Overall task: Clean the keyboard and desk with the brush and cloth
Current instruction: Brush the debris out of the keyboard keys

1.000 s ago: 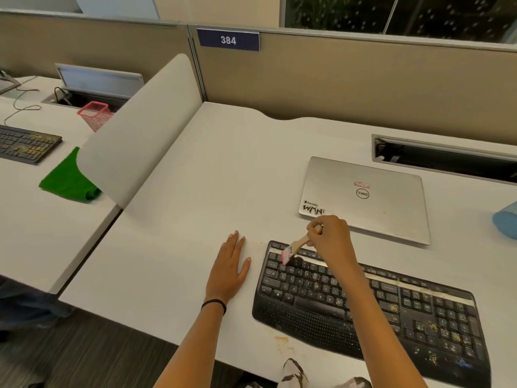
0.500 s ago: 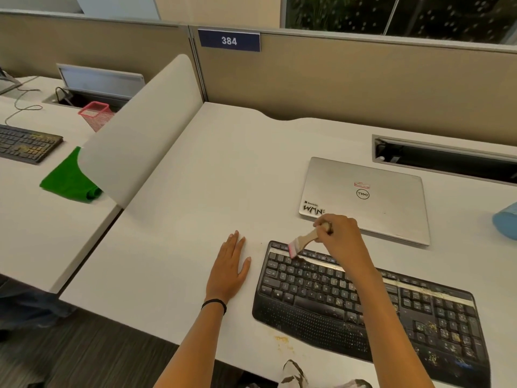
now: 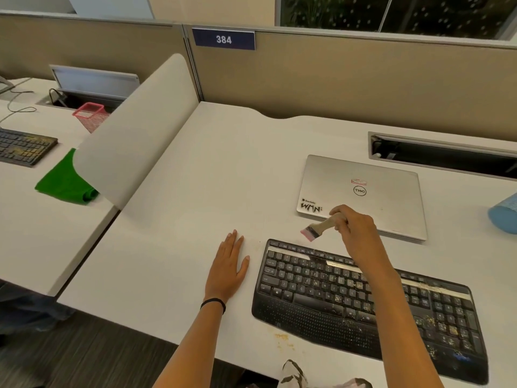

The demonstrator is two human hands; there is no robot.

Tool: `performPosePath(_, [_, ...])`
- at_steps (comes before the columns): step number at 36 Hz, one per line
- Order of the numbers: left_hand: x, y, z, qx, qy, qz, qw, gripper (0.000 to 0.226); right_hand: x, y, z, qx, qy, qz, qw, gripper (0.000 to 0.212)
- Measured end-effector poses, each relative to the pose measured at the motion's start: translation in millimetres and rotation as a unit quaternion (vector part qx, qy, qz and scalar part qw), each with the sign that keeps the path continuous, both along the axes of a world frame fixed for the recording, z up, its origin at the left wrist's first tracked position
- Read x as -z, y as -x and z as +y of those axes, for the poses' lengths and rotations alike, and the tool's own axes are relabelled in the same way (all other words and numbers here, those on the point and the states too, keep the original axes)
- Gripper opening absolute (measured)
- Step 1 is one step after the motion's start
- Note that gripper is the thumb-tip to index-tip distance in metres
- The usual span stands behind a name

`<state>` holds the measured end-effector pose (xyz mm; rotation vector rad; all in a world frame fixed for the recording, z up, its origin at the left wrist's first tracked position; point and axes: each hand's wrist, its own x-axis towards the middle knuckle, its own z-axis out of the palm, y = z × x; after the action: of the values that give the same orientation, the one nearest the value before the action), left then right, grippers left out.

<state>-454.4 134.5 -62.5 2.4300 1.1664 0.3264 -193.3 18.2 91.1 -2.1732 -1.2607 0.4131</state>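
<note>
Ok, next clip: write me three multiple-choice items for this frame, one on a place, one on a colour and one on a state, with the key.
1. Where is the left hand relative to the keyboard?
A. On its keys
B. Flat on the desk, to its left
C. Beyond its far edge

2. What colour are the bristles of the brush?
A. Blue
B. Black
C. Pink

3. How is the laptop?
A. Lid closed
B. Lid fully open
C. Lid half open

Key:
1 B, its fingers lie straight on the desk beside the keyboard's left end.
2 C, a pink tuft sits at the tip of the pale handle held by the right hand.
3 A, the lid lies flat with the logo facing up.
</note>
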Motion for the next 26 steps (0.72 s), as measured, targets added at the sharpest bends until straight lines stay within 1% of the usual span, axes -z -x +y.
performPosePath(7, [0.3, -0.1, 0.2, -0.001, -0.001, 0.004, 1.000, 0.066, 0.5, -9.2, -6.3, -0.045, 0.037, 0.012, 0.998, 0.015])
performPosePath(9, [0.1, -0.3, 0.0, -0.001, 0.000, 0.004, 1.000, 0.066, 2.1, -11.4, -7.7, -0.053, 0.053, -0.010, 0.997, 0.014])
performPosePath(15, [-0.9, -0.6, -0.6, -0.002, 0.001, 0.001, 1.000, 0.067, 3.7, -14.5, -11.3, -0.021, 0.060, -0.065, 0.996, 0.018])
performPosePath(17, [-1.1, -0.8, -0.6, -0.003, 0.002, 0.000, 1.000, 0.067, 0.3, -12.9, -12.6, -0.019, 0.038, -0.054, 0.998, 0.017])
performPosePath(20, [-0.6, -0.5, -0.6, -0.003, 0.001, 0.002, 1.000, 0.067, -4.1, -11.3, -13.5, -0.036, 0.014, -0.008, 0.999, 0.016])
performPosePath(23, [-0.7, -0.4, -0.3, -0.002, 0.001, 0.001, 1.000, 0.066, 0.1, -13.7, -13.2, -0.051, 0.044, 0.013, 0.998, 0.016])
performPosePath(26, [0.0, -0.2, -0.3, -0.002, -0.001, 0.001, 1.000, 0.066, 4.8, -18.4, -14.9, -0.012, 0.066, -0.018, 0.998, 0.017])
